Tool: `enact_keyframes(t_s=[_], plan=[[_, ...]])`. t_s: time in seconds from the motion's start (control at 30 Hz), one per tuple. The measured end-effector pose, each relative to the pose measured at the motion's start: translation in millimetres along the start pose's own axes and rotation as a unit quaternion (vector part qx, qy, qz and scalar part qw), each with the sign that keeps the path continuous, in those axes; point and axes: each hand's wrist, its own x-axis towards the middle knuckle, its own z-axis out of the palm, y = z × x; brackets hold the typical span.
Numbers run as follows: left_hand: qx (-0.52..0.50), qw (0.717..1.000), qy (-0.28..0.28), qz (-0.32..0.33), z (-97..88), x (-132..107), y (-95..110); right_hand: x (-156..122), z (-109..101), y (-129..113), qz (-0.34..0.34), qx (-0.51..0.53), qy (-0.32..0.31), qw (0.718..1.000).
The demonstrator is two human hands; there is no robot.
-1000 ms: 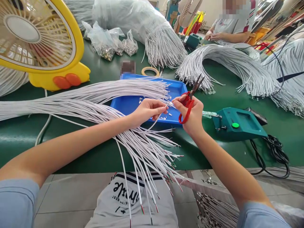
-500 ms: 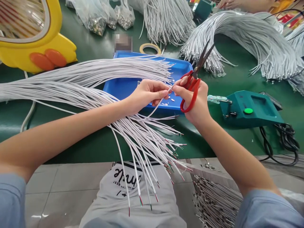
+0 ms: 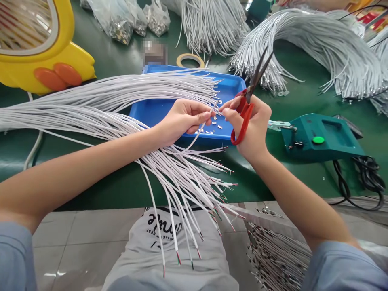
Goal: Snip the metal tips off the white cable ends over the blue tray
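Observation:
Over a blue tray (image 3: 142, 109), my left hand (image 3: 184, 121) pinches one white cable (image 3: 196, 138) near its end between thumb and fingers. My right hand (image 3: 250, 125) holds red-handled scissors (image 3: 247, 121), their dark blades pointing up and slightly parted. Its thumb and forefinger close together just right of the cable end; whether they touch a wire there is too small to tell. Small white scraps (image 3: 214, 123) lie in the tray. Under my left forearm runs a bundle of white cables (image 3: 169, 173), with red and green wire tips fanned over the table edge. Another cable bundle (image 3: 182, 87) rests across the tray.
To the right stands a green device (image 3: 321, 135) with a coiled black cord (image 3: 368, 173). A yellow duck-shaped item (image 3: 66, 52) is at left. Bags of metal parts (image 3: 157, 20), a tape roll (image 3: 190, 60) and grey cable bundles (image 3: 315, 44) lie at the back.
My hands have drawn slightly apart, leaving a small gap between their fingertips. The left hand has shifted a little left with the cable. The scissors stay in my right hand.

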Motion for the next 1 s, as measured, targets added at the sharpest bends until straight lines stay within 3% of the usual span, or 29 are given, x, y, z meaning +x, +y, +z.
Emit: enact_keyframes(t_s=[0.17, 0.4, 1.0], plan=[[-0.012, 1.000, -0.013, -0.011, 0.5, -0.6, 0.9, 0.5, -0.6, 4.8, 0.011, 0.029, 0.000, 1.000], [0.004, 1.000, -0.028, 0.009, -2.2, 0.0, -1.4, -1.0, -1.8, 0.4, -0.036, 0.037, -0.001, 0.999], [0.002, 1.000, 0.006, -0.008, 2.0, 0.2, 1.8, -3.4, 0.7, -1.1, -0.030, 0.038, -0.013, 0.999]])
